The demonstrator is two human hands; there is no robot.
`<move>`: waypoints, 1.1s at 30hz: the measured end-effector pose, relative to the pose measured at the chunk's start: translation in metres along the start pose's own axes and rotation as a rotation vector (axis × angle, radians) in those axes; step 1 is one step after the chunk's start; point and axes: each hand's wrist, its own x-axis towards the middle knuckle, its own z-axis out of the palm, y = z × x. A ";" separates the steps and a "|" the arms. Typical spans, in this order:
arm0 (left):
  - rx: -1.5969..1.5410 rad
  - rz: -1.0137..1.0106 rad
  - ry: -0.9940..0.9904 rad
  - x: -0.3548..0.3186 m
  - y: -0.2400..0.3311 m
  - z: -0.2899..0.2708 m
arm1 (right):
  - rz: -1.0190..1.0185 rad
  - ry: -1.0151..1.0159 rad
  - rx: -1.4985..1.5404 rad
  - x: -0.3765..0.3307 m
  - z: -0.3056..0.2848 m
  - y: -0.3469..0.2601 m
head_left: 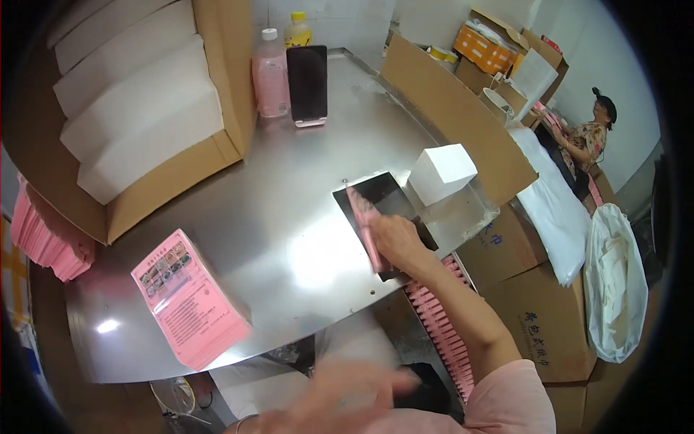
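My right hand (396,241) is closed on a flat pink printed packet (366,224), held on edge over a dark rectangular opening (379,189) in the metal table (289,188). My left hand (340,394) is smeared by motion near my body, below the table's front edge, so its fingers cannot be made out. To the left on the table lies a stack of pink printed packets (194,300). A block of white paper tissues (442,173) stands just beyond the opening, to the right of my right hand.
A large open carton (173,189) filled with white paper stacks takes up the far left. Behind are a phone (307,83) on a stand and a pink bottle (272,76). Rows of pink packets (442,325) sit below the right edge. Another person (585,137) works at the far right.
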 end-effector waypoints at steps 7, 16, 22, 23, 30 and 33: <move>-0.673 0.210 -0.233 -0.007 0.025 0.009 | -0.375 0.909 0.153 -0.044 -0.033 0.019; 1.527 -0.020 0.608 -0.004 -0.057 -0.083 | -0.111 1.110 -0.192 -0.024 -0.068 0.066; 1.407 -0.322 0.606 -0.011 -0.082 -0.120 | -0.001 0.968 -0.093 -0.010 -0.051 0.080; 1.365 -0.237 0.587 -0.011 -0.081 -0.122 | 0.032 0.939 -0.072 -0.010 -0.054 0.077; 1.276 0.043 0.639 0.007 -0.073 -0.121 | -0.012 0.959 0.020 -0.009 -0.058 0.079; 0.996 0.311 0.338 0.060 -0.093 -0.045 | -0.027 0.949 0.064 -0.014 -0.061 0.091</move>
